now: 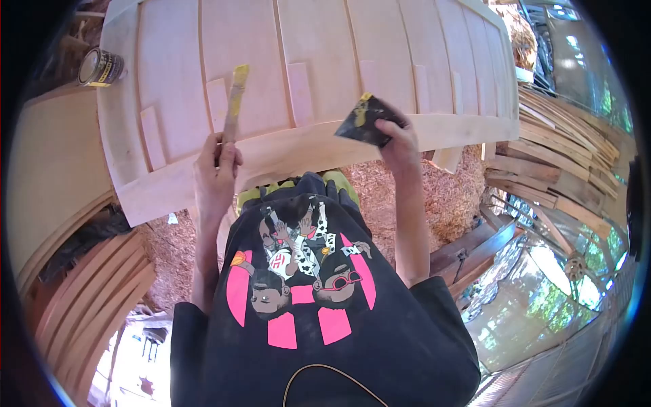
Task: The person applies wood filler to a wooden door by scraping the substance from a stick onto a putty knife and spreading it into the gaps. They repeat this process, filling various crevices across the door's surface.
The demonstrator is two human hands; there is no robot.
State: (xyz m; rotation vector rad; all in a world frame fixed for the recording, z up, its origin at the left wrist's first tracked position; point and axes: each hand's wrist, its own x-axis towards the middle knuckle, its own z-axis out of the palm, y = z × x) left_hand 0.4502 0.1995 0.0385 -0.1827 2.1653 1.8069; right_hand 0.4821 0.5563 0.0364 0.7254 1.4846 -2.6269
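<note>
My left hand [217, 166] is closed round the lower end of a flat narrow stick [235, 102], which points away from me and has yellow paste smeared on its upper part. In my right hand [399, 144] is a thin dark square spreader [359, 127], pinched with the thumb on top. Yellow paste lies on its far corner and face. Both hands are over the near edge of a large pale wooden panel [319, 41] with long slats and grooves. Several short wood strips [299, 95] lie along its near side.
An open tin [102, 68] stands at the panel's far left corner. Curved wooden boards [95, 298] are at the lower left. Stacked planks [542, 163] lie to the right. Wood shavings [380, 190] cover the ground below.
</note>
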